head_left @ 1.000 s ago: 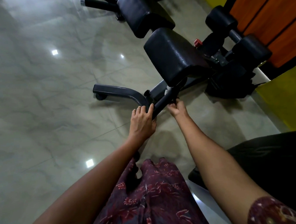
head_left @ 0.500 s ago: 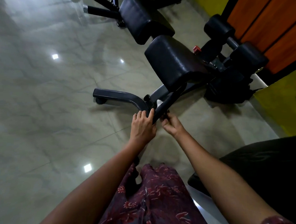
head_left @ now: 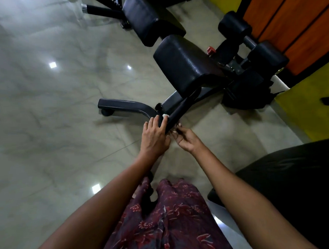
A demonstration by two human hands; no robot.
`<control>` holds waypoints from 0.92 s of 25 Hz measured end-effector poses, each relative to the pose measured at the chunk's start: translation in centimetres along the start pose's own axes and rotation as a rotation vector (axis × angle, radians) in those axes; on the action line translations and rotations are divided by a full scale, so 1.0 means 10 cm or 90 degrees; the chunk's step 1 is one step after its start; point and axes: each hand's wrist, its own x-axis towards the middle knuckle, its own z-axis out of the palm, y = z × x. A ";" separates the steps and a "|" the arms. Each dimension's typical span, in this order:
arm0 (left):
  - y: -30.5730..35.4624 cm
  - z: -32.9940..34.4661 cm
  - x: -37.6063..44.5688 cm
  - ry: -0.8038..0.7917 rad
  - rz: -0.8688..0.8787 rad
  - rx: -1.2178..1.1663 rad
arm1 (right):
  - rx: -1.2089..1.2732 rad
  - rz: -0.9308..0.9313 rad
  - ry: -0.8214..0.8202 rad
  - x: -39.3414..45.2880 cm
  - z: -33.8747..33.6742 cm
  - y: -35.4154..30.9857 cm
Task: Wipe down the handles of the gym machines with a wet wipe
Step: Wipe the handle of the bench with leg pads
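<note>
Your black padded tube handle (head_left: 180,111) sits just above frame centre, long axis running from 7 o'clock up to 1 o'clock, upper end tucked under the black textured seat pad (head_left: 187,69). Your left hand (head_left: 154,136) wraps the lower end, fingers curled over it w/ a bit of white wet wipe (head_left: 165,115) showing at the fingertips. Your right hand (head_left: 185,138) is just beside the tube's underside, fingers loosely curled; can't tell if it's touching. Glossy grey marble floor (head_left: 44,122) lies open toward 9 o'clock; black pad (head_left: 298,183) crowds 4 o'clock.

Bare floor (head_left: 44,131) left of handle (head_left: 175,115)
</note>
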 end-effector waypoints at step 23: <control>-0.18 -0.04 -0.52 0.060 0.022 -0.215 | -0.038 0.044 -0.027 -0.23 0.12 0.39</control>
